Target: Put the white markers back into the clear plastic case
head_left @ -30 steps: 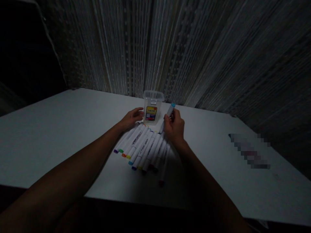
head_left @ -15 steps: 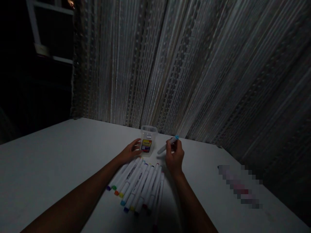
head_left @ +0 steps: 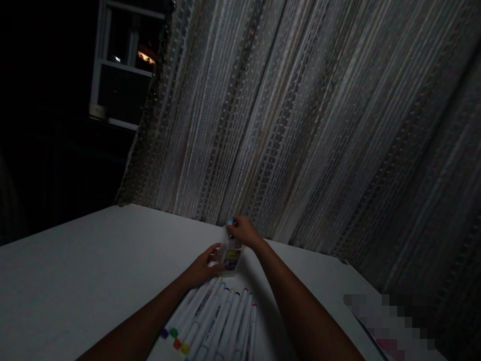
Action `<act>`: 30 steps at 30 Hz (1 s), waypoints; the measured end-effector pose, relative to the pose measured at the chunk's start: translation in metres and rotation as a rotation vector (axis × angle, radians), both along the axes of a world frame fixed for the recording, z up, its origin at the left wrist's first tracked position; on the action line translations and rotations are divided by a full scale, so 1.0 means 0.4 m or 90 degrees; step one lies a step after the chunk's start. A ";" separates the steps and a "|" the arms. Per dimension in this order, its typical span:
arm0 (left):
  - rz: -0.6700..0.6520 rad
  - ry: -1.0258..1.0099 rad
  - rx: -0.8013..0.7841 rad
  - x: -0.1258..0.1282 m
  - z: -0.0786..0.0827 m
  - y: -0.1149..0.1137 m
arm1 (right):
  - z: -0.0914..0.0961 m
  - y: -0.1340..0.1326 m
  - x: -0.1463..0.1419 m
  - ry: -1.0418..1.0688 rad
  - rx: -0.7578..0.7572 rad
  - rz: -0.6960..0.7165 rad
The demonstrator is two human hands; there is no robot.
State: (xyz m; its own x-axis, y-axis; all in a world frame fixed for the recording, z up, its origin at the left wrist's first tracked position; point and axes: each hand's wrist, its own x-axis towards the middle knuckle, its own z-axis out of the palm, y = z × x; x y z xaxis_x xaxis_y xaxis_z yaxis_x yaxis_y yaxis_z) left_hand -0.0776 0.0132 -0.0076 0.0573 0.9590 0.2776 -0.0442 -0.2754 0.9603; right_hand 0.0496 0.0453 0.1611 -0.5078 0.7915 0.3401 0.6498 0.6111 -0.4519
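Observation:
A clear plastic container [head_left: 230,274] with a yellow, red and blue label stands upright on the white table. My left hand [head_left: 205,265] is at its left side, thumb and fingers curved around that edge. Over its open top, my right hand [head_left: 243,231] pinches a marker [head_left: 230,221] by its light-blue end; the lower part of the marker is hard to see against the container. Closer to me, several white markers [head_left: 214,321] with coloured ends lie side by side in a fanned row.
The white table [head_left: 93,271] spreads out on both sides. A pale textured curtain [head_left: 263,125] hangs along its far edge. At the right lies a blurred-out item [head_left: 391,326]. A dark window [head_left: 124,90] is at the upper left.
My right hand has carried the marker left and up, from beside the container to above its opening. My left hand stays at the container. The view has tilted upward and turned slightly left.

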 end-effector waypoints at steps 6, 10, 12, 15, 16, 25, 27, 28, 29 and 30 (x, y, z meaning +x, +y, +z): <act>-0.011 0.032 0.027 -0.004 -0.001 0.007 | -0.011 -0.015 -0.011 -0.082 0.032 -0.032; -0.037 0.000 0.002 0.001 0.011 -0.002 | -0.019 -0.008 -0.007 -0.046 0.027 -0.041; -0.059 -0.017 0.002 0.003 0.017 -0.009 | -0.024 -0.004 -0.004 -0.034 0.022 -0.029; -0.062 -0.022 0.009 0.004 0.023 -0.017 | -0.030 -0.006 0.003 -0.021 0.015 -0.021; -0.060 -0.020 0.011 0.004 0.023 -0.019 | -0.032 -0.008 0.005 -0.024 0.014 -0.023; -0.024 0.024 0.016 -0.002 -0.012 -0.001 | -0.022 -0.007 -0.004 -0.120 0.056 -0.027; -0.029 0.033 0.026 -0.005 -0.020 0.007 | -0.022 -0.002 -0.006 -0.128 0.055 -0.032; -0.031 0.036 0.031 -0.007 -0.023 0.009 | -0.022 -0.001 -0.007 -0.129 0.051 -0.033; -0.033 0.037 0.037 -0.008 -0.024 0.011 | -0.022 0.000 -0.007 -0.129 0.046 -0.031; -0.034 0.037 0.042 -0.008 -0.024 0.010 | -0.023 0.001 -0.006 -0.129 0.041 -0.027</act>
